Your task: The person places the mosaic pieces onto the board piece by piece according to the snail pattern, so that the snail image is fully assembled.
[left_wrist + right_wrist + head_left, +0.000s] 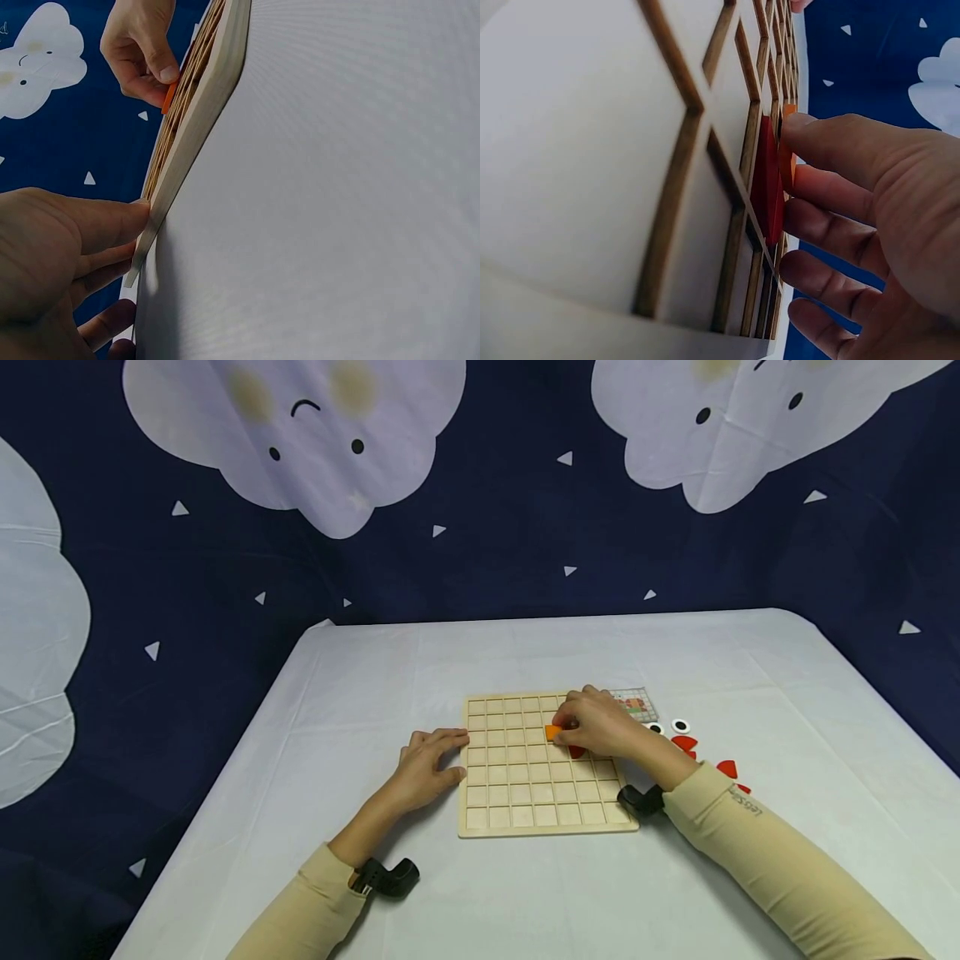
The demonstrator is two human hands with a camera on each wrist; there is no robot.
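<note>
A: What takes up most of the view?

B: The backdrop (510,568), dark blue with pale clouds and small white triangles. After that the table (247,860), covered in white.

A: And on it?

B: The board (498,793), pale wood, divided into square cells by raised ridges. Treat it as a dial, with 12 at its far edge.

A: Where are the hands?

B: The left hand (427,770) is at 9 o'clock, fingers loosely extended, touching the rim and clutching nothing. The right hand (596,720) is over the dial toward 1, thumb and finger pinching the orange piece (552,732).

A: Smaller things?

B: The card (636,702), printed with a coloured picture, lies between 1 and 2, partly behind the right hand.

A: Where exactly is the orange piece?

B: Over the board, between its middle and 12. Fingers hide part of it, so I can't fairly say whether it sits flat in a cell.

A: And the red ones?

B: One red piece (576,752) is on the board, at the orange one's 4 o'clock. More red pieces (727,769) lie on the table around 3. Smallest are two black-and-white discs (680,726), near 2.
</note>
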